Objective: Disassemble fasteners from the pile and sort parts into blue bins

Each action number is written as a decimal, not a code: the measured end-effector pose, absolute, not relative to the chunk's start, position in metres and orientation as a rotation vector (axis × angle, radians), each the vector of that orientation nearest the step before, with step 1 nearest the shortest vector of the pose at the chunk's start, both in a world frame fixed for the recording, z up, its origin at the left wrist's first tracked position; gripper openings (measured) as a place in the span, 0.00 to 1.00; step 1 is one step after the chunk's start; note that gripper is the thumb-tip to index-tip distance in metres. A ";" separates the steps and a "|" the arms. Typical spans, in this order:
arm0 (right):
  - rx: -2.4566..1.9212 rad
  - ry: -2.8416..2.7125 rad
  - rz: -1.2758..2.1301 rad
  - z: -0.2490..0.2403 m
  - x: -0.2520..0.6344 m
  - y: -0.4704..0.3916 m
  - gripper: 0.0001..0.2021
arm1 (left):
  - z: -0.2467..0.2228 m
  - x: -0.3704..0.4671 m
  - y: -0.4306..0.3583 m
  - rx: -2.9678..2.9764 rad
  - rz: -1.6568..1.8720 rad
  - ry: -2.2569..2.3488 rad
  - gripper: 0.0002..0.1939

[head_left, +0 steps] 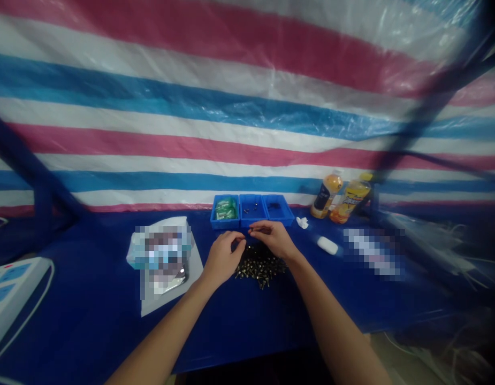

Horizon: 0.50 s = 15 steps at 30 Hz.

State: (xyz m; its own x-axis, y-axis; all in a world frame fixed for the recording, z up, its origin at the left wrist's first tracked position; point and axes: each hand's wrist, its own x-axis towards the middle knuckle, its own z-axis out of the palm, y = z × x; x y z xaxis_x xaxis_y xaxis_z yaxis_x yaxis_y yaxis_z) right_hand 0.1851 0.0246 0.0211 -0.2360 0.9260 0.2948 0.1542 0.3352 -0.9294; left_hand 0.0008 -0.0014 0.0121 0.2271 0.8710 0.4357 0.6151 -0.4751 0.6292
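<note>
Left hand (223, 255) loosely curled, right hand (274, 238) bunched, just apart above metal-parts pile (262, 269). Can't tell whether fingertips pinch anything.

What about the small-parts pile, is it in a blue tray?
No, the pile lies on the blue table, in front of the trays.

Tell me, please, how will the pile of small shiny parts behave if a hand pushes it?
The pile would probably spread instead of sliding as one block, since it looks like many loose parts. Some may scatter separately, as its near edge is already ragged. Each part is likely stiff, judging by the metallic shine.
</note>
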 end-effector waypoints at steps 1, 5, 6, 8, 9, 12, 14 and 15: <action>-0.997 -1.649 0.976 0.021 0.185 0.024 0.10 | 0.012 0.001 -0.001 2.183 1.104 1.383 0.08; -1.003 -1.689 0.882 0.023 0.183 0.023 0.06 | 0.013 0.002 -0.002 2.176 1.117 1.375 0.09; -0.998 -1.708 0.871 0.024 0.182 0.023 0.05 | 0.014 0.002 -0.002 2.169 1.129 1.368 0.09; -0.982 -1.744 0.855 0.025 0.182 0.021 0.04 | 0.016 0.002 -0.004 2.153 1.168 1.349 0.10; -0.975 -1.759 0.846 0.025 0.181 0.021 0.03 | 0.018 0.002 -0.004 2.146 1.191 1.336 0.10; -0.957 -1.804 0.811 0.025 0.180 0.019 0.02 | 0.020 0.002 -0.006 2.145 1.242 1.296 0.10; -0.944 -1.833 0.784 0.025 0.180 0.018 0.02 | 0.020 0.002 -0.007 2.162 1.240 1.286 0.09; -0.940 -1.845 0.774 0.025 0.179 0.018 0.03 | 0.020 0.002 -0.007 2.171 1.230 1.288 0.09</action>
State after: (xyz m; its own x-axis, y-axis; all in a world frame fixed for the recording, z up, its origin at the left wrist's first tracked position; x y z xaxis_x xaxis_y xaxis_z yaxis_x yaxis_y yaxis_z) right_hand 0.1794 0.0179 0.0250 -0.3082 0.8477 0.4318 0.2856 0.5154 -0.8080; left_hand 0.0020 -0.0069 0.0202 0.2174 0.8333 0.5083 0.5463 -0.5355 0.6441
